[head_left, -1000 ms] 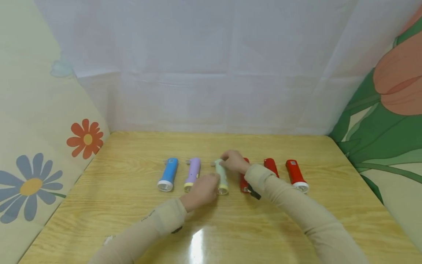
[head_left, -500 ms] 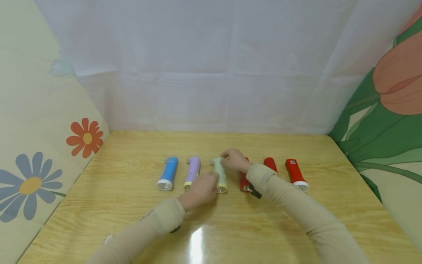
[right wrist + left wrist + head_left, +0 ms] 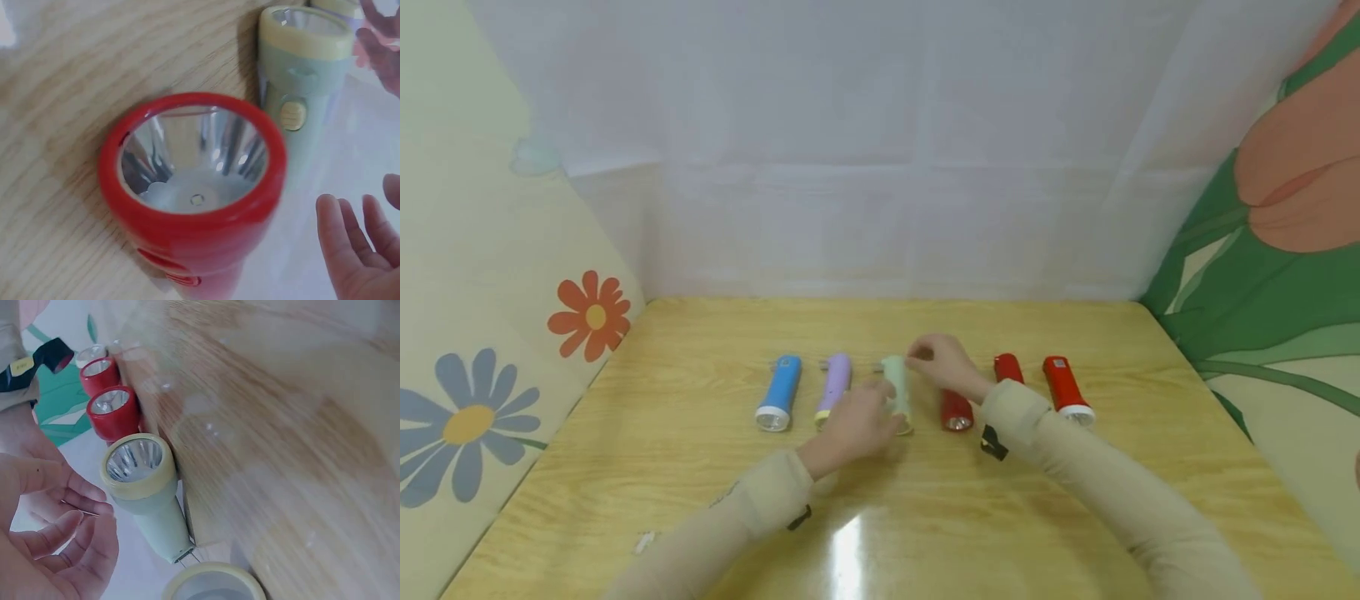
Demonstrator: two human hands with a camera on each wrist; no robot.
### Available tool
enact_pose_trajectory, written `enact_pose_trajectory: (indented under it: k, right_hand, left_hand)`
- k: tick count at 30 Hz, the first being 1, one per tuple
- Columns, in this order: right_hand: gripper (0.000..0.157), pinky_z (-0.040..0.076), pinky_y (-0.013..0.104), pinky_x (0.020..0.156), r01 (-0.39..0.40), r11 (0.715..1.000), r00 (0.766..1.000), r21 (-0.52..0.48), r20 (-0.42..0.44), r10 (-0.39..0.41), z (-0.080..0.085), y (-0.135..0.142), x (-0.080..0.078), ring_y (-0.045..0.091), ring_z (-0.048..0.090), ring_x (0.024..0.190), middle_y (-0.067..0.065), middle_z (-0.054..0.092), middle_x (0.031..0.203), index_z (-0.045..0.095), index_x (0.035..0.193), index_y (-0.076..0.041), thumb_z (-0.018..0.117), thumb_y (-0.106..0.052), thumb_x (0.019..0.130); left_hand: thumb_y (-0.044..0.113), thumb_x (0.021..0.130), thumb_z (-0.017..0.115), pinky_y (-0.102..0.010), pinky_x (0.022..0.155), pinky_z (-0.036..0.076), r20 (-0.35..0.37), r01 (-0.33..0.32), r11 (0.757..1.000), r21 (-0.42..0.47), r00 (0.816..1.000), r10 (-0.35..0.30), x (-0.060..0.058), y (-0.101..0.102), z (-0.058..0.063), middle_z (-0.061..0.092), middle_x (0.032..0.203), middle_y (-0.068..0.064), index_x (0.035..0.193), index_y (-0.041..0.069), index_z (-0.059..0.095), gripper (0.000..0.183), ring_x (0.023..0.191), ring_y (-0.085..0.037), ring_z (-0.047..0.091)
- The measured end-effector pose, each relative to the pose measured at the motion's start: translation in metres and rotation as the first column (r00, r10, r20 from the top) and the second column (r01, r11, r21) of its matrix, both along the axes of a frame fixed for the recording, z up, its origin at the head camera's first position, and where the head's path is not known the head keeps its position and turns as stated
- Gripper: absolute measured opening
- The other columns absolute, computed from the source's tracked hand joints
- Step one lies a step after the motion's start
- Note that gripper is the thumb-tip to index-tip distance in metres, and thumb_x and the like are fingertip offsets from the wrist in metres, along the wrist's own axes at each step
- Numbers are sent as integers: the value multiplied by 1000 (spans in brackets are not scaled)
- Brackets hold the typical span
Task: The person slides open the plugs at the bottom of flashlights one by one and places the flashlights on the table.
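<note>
A pale green flashlight [image 3: 895, 379] with a cream head lies on the table, prongs sticking out of its tail end. My left hand [image 3: 859, 421] is at its left side near the head, fingers loosely bent and holding nothing. In the left wrist view that same hand [image 3: 69, 550] hovers beside the flashlight [image 3: 147, 481], fingers apart from it. By the flashlight's far end is my right hand [image 3: 946, 362], loosely bent above a red flashlight [image 3: 957, 410], partly hidden under the wrist. The right wrist view shows the right fingers [image 3: 340, 231] relaxed, with nothing between them.
To the left lie a purple flashlight [image 3: 835, 382] and a blue flashlight [image 3: 780, 392]. Farther right are another red flashlight [image 3: 1008, 367], partly behind the right sleeve, and a red one with a white head [image 3: 1067, 387]. A white cloth [image 3: 880, 208] hangs behind the wooden table [image 3: 715, 333].
The left hand's fingers have loosened and spread by the green flashlight. My right hand has drawn slightly away to the right, and more of the red flashlight's head shows. The view has shifted slightly.
</note>
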State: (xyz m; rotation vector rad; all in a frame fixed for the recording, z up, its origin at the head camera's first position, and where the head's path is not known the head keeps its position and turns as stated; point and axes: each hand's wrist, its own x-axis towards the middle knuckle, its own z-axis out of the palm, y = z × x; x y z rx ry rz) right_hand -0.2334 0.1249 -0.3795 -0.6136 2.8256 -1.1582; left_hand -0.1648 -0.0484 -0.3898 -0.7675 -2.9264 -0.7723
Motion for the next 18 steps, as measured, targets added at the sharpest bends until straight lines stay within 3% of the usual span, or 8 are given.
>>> enact_pose_trajectory:
  k: [4, 11, 18]
  right_hand:
    - [8, 47, 37, 78, 8, 999, 1000, -39, -21, -8, 4, 6, 9, 20, 57, 82, 5, 64, 84, 64, 85, -4, 62, -11, 84]
    - [8, 47, 38, 77, 44, 994, 999, -102, 3, -44, 12, 20, 29, 20, 57, 81, 4, 63, 83, 65, 84, -4, 62, -12, 85]
    - [15, 48, 32, 70, 70, 986, 996, -148, 67, -61, 13, 38, 44, 17, 58, 77, 9, 65, 85, 65, 90, -2, 60, -17, 87]
  left_hand:
    - [21, 82, 65, -26, 62, 47, 10, 13, 996, 91, 1000, -14, 0, -1, 0, 58, 87, -8, 95, 3, 58, 23, 74, -17, 55]
    - [12, 80, 66, -21, 48, 41, 38, 38, 969, 242, 998, -48, 2, -1, 3, 51, 67, 0, 86, 2, 58, 14, 55, -10, 46]
    - [11, 80, 66, -21, 47, 41, 38, 37, 954, 296, 998, -51, 1, -2, 4, 50, 62, 3, 86, 2, 59, 13, 54, -8, 45]
